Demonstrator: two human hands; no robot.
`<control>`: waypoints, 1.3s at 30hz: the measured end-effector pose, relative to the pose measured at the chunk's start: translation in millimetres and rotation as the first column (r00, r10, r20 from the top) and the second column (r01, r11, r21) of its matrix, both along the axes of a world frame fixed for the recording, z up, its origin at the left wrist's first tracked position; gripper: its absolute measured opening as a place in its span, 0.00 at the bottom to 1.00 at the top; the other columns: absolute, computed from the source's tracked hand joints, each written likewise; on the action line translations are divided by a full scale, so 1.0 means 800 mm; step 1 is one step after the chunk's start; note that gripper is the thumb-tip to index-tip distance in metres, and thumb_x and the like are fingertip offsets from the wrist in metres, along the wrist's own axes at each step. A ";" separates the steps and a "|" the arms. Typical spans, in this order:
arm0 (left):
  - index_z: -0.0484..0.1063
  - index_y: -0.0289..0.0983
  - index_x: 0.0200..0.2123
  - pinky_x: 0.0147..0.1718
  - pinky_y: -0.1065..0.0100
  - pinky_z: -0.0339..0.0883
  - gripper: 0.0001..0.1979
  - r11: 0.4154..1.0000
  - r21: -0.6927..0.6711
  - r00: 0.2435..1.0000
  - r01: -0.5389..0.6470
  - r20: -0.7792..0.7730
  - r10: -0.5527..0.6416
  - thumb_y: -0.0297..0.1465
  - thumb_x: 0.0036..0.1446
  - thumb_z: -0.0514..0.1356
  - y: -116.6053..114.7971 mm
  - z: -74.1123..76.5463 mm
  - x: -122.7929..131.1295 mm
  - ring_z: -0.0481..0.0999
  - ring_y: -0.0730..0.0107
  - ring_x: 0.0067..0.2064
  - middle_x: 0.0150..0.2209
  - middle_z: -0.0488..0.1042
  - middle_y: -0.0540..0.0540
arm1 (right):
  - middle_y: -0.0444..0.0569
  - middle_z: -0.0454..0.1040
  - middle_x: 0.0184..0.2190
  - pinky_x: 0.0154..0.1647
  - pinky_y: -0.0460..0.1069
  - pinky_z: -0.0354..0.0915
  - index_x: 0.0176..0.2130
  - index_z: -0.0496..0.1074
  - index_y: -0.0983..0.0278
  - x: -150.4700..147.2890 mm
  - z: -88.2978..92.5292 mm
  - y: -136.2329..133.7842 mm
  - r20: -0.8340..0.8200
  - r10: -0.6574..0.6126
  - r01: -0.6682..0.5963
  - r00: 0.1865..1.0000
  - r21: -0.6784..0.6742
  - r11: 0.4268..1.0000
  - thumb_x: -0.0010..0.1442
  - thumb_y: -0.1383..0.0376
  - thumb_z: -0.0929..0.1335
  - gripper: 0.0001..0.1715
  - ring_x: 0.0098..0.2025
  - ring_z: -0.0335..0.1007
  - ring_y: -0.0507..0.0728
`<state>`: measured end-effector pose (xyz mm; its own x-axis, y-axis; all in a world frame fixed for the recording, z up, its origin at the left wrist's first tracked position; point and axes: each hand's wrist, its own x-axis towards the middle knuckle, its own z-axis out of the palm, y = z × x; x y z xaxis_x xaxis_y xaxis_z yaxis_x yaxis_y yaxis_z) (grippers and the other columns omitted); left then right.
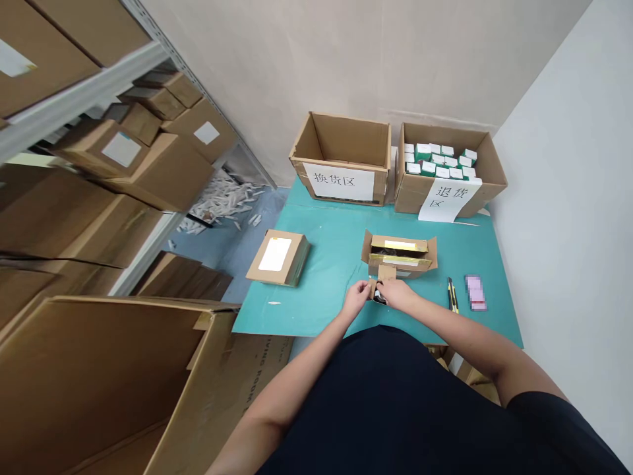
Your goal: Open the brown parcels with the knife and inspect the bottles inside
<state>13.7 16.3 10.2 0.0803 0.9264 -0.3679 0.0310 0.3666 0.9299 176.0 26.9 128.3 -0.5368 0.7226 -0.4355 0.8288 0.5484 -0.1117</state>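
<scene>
My left hand [355, 297] and right hand [396, 293] were closed in around a small cardboard-wrapped item [378, 290], and they seemed to have hold of it between them, just above the teal tabletop [301, 300]. An open carton [399, 256] stood just beyond my hands, and a utility knife [452, 295] lay off to the right. A loose grip could have dropped the item, and reaching carelessly right could have caught the knife. My hands hid most of the item, so I couldn't tell what its dark part was. A pink packet [475, 293] further right was blurred.
</scene>
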 end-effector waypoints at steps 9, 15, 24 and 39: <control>0.70 0.38 0.26 0.27 0.66 0.73 0.19 1.000 0.002 1.000 -0.013 -0.013 0.013 0.49 0.49 0.65 0.003 0.008 -0.010 0.72 0.70 0.24 0.21 0.70 0.53 | 0.62 0.73 0.49 0.53 0.59 0.63 0.52 0.72 0.70 0.018 0.059 0.005 -0.167 0.149 -0.129 0.975 0.125 0.984 0.57 0.68 0.69 0.23 0.53 0.67 0.68; 0.71 0.38 0.27 0.26 0.67 0.72 0.19 0.999 0.005 0.999 -0.035 -0.034 0.035 0.48 0.49 0.65 0.014 0.015 -0.017 0.73 0.69 0.25 0.22 0.71 0.52 | 0.58 0.72 0.51 0.54 0.57 0.67 0.59 0.69 0.66 0.040 0.119 -0.001 -0.420 -0.074 0.129 0.904 0.103 0.986 0.59 0.64 0.68 0.28 0.52 0.69 0.64; 0.74 0.37 0.45 0.31 0.65 0.75 0.22 0.998 0.061 0.978 0.015 -0.209 -0.002 0.46 0.53 0.65 0.009 0.049 -0.026 0.76 0.67 0.32 0.31 0.75 0.48 | 0.54 0.73 0.55 0.52 0.57 0.72 0.63 0.68 0.58 0.085 0.167 -0.023 -0.800 -0.272 0.505 0.534 0.044 0.862 0.60 0.60 0.69 0.32 0.53 0.73 0.64; 0.70 0.40 0.62 0.60 0.51 0.65 0.42 0.804 0.401 0.878 0.438 0.002 -0.479 0.48 0.46 0.73 -0.002 0.236 0.013 0.69 0.44 0.62 0.63 0.70 0.37 | 0.52 0.74 0.58 0.64 0.60 0.65 0.59 0.72 0.54 0.110 0.171 -0.007 -0.932 -0.352 0.341 -0.085 -0.359 0.869 0.53 0.49 0.77 0.37 0.60 0.70 0.65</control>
<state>24.2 14.9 198.9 0.5474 0.8362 0.0351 0.0079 -0.0471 0.9989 263.6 21.0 265.1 -0.1154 0.9686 0.2204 0.0124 0.2233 -0.9747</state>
